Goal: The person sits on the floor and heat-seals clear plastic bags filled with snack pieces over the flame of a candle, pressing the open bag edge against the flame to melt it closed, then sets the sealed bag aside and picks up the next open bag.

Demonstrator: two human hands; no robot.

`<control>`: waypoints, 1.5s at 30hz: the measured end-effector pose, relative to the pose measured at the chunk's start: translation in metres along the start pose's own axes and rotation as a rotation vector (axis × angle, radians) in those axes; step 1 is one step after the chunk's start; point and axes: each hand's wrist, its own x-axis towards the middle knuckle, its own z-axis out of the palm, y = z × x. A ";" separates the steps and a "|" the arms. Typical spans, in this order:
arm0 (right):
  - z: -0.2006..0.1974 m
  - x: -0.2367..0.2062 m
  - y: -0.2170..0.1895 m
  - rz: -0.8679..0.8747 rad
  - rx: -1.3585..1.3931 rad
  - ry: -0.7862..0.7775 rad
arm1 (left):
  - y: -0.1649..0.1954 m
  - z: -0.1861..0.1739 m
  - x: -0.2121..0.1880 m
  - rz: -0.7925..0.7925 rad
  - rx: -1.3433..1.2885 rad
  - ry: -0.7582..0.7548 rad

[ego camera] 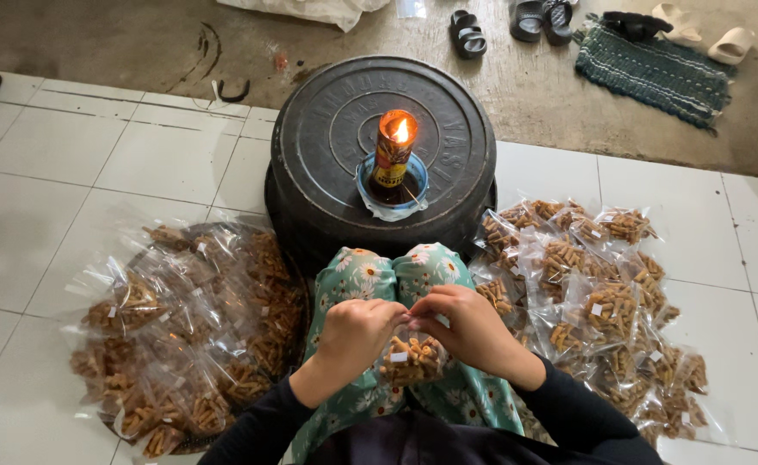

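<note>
Snack bag (411, 358): over lap, just below tub (383, 155); left hand (353, 334), right hand (469, 327) both pinched on bag top. Candle (394, 148): lit, tub centre. Bag piles (603, 301) flank tub both sides. Bare tile: far left.

The white tiled floor (60, 172) is covered by clear snack packets (603, 301), a black round plastic tub (383, 164) and a heaped tray (181, 336).

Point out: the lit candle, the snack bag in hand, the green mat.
lit candle (394, 148), head view, on its printed side.
snack bag (412, 360), head view, on its filled middle.
green mat (655, 69), head view, on its woven centre.
</note>
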 end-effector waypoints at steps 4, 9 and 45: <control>0.002 -0.001 0.001 -0.059 -0.029 0.048 | -0.001 -0.002 -0.002 0.026 -0.044 -0.006; 0.000 -0.005 0.002 -0.054 0.043 0.014 | -0.003 -0.011 -0.008 0.079 -0.058 -0.020; -0.011 -0.025 0.012 -0.058 0.090 -0.064 | 0.002 -0.022 -0.030 0.309 0.149 -0.035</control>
